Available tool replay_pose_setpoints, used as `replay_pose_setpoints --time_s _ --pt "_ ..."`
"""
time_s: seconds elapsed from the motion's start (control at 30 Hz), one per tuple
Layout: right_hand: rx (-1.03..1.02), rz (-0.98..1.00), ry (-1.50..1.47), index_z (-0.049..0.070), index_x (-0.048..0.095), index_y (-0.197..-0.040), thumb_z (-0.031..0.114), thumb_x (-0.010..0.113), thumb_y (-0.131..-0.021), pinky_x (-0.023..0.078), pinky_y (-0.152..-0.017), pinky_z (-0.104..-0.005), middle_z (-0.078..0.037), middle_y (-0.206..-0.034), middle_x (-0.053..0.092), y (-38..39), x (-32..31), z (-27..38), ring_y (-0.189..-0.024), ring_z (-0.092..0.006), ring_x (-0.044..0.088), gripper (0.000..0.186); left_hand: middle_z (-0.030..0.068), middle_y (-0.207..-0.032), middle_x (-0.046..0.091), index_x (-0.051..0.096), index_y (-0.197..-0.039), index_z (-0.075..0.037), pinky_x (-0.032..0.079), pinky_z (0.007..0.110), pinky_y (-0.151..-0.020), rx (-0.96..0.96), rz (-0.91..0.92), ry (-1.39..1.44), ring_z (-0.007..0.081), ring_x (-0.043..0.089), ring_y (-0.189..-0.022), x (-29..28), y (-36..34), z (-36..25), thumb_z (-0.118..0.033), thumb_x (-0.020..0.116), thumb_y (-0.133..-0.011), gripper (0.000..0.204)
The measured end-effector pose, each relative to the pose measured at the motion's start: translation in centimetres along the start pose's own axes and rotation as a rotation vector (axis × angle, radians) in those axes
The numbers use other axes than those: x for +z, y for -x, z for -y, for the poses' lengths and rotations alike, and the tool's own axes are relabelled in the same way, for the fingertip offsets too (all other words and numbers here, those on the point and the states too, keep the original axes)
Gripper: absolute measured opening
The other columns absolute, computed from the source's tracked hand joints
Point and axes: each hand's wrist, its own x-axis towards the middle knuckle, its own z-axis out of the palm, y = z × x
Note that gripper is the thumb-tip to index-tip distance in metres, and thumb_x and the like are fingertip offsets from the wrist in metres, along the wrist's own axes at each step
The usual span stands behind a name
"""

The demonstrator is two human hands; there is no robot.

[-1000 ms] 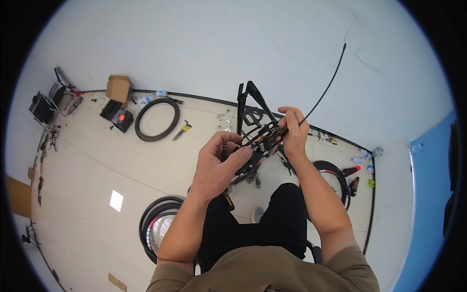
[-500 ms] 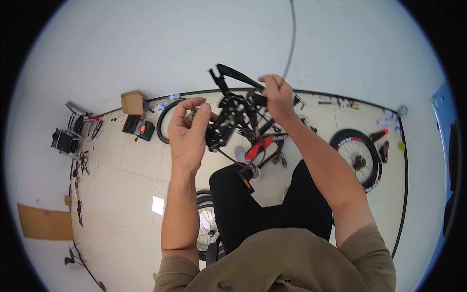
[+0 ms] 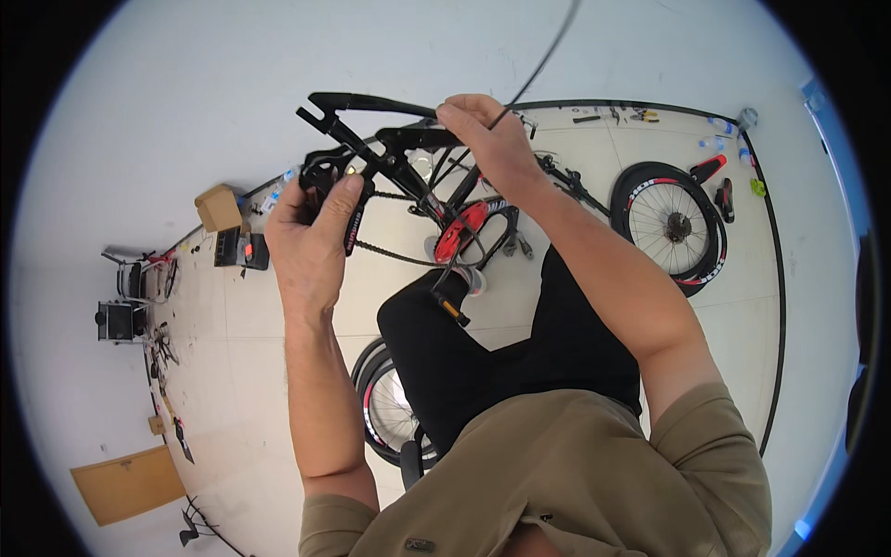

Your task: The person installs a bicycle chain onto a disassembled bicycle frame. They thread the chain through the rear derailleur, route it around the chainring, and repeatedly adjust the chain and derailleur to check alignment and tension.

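A black bicycle frame (image 3: pixel 406 174) is tilted in front of me, its bare rear fork ends pointing to the upper left. My left hand (image 3: pixel 314 232) grips the rear derailleur (image 3: pixel 356 221) at the rear end, thumb on the near side and fingers curled behind it. From there the chain (image 3: pixel 394 252) runs toward the crank, beside a red guard (image 3: pixel 461 232). My right hand (image 3: pixel 494 144) is closed round the frame's upper tube, its fingertips partly hidden. A pedal (image 3: pixel 452 311) with an orange reflector hangs above my knee.
A thin dark cable (image 3: pixel 548 56) rises past my right hand. One wheel (image 3: pixel 673 227) lies at right, others (image 3: pixel 382 404) beside my left leg. An open cardboard box (image 3: pixel 218 208) and a black toolbox (image 3: pixel 232 249) stand at left. Tools (image 3: pixel 617 115) and bottles (image 3: pixel 719 135) lie along the wall.
The frame has moved left and up, and its rear end now shows more clearly. My left hand, open and beside it before, has closed on the derailleur. My right hand shifted left along with the frame.
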Motion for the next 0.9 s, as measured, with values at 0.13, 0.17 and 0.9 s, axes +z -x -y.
replay_pose_setpoints --time_s 0.13,0.17,0.9 --pt "0.014 0.06 0.038 -0.005 0.061 -0.119 0.038 0.073 -0.088 0.049 -0.086 -0.0253 -0.011 -0.105 0.069 2.6 -1.2 1.7 -0.098 -0.0127 0.063 0.055 -0.003 -0.077 0.063 0.07 -0.093 0.0 0.039 0.02 -0.061 -0.015 0.001 -0.093 0.0044 0.049 -0.068 -0.4 0.5 -0.8 -0.019 0.078 -0.084 0.022" --pt "0.036 0.062 0.041 -0.005 0.061 -0.119 0.038 0.074 -0.087 0.049 -0.086 -0.0253 -0.01 -0.105 0.069 3.0 -1.4 2.3 -0.098 -0.0122 0.063 0.054 -0.0034 -0.076 0.062 0.07 -0.093 0.0 0.038 0.02 -0.06 -0.021 0.015 -0.137 0.0042 0.048 -0.067 -0.5 0.4 -1.2 -0.021 0.078 -0.084 0.024" --pt "0.447 0.219 0.104 -0.002 0.065 -0.111 0.009 0.061 -0.09 0.054 -0.075 -0.0283 -0.009 -0.096 0.071 3.2 -1.5 -4.6 -0.08 -0.0157 0.067 0.024 0.0009 -0.077 0.065 0.073 -0.093 -0.001 0.041 0.022 -0.06 -0.045 0.104 -0.171 0.0067 0.053 -0.066 -2.3 -4.8 -0.9 -0.025 0.08 -0.083 0.028"
